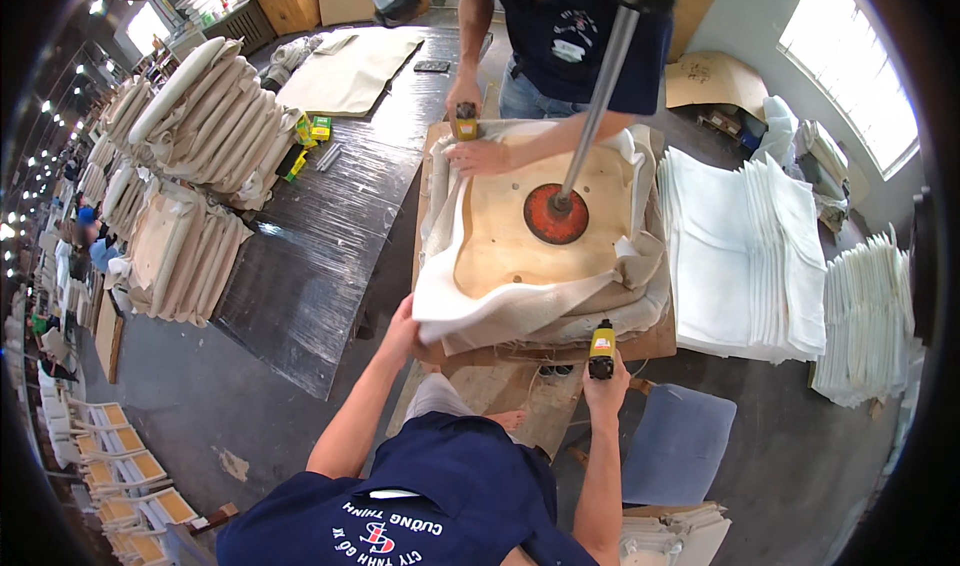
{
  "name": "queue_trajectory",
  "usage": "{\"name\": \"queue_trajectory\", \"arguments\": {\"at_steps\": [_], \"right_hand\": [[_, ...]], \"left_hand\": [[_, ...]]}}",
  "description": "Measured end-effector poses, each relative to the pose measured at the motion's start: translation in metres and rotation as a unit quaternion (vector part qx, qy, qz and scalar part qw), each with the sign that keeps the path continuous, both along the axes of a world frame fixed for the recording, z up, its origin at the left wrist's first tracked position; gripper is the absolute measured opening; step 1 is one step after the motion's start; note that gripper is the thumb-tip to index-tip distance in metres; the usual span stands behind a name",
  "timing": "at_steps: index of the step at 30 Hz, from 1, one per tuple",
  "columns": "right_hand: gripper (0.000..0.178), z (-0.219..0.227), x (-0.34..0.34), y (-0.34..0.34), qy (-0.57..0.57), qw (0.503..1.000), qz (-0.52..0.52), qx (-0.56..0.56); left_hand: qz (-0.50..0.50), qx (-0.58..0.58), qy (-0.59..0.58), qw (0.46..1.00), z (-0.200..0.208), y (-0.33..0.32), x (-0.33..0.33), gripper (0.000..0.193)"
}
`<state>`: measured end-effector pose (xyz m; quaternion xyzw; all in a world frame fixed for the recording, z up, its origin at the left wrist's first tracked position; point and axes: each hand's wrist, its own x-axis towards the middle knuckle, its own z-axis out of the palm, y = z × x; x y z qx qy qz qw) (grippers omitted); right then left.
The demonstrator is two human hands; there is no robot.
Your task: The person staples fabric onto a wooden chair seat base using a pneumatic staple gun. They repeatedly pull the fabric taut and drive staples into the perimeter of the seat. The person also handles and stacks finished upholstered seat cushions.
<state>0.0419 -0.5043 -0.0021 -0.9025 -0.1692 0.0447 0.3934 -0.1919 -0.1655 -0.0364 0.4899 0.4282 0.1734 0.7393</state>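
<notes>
A plywood seat board lies on the work stand, wrapped round its rim by white foam padding and beige fabric. A metal rod with a round red pad presses on the board's middle. My left hand grips the foam at the near left corner. In my right hand is a yellow and black staple gun, at the near right edge of the fabric. Across the stand, a co-worker holds another staple gun at the far left corner, with the other hand on the padding.
To the left stands a dark, film-covered table bearing stacked upholstered seats, small green and yellow boxes and a beige fabric sheet. White foam sheets are piled close on the right. A bluish-grey panel sits by my right forearm.
</notes>
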Motion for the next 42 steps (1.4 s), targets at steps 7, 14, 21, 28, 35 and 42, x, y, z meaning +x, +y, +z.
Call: {"name": "queue_trajectory", "arguments": {"at_steps": [7,14,21,28,35,42], "right_hand": [[0.025,0.032,-0.017,0.054,0.094,0.99,-0.081,-0.063],[0.037,0.03,-0.09,0.123,-0.003,0.992,-0.106,-0.073],[0.042,0.027,-0.102,0.129,0.051,0.978,-0.192,-0.057],[0.041,0.025,-0.089,0.122,0.049,0.971,-0.234,-0.026],[0.044,0.015,-0.076,0.108,0.042,0.965,-0.255,-0.03],[0.046,0.019,-0.086,0.074,0.067,0.967,-0.24,0.051]], "left_hand": [[-0.209,-0.192,0.023,0.959,-0.046,0.018,-0.018,0.033],[-0.565,-0.209,0.001,0.799,0.015,0.043,0.014,0.023],[-0.657,-0.058,-0.144,0.738,0.07,0.057,0.043,0.034],[-0.452,0.738,-0.051,0.498,0.07,0.001,0.087,0.107],[-0.531,0.588,0.06,0.607,0.086,-0.012,0.147,0.064],[-0.606,0.501,-0.061,0.615,0.09,-0.052,0.144,0.011]]}}
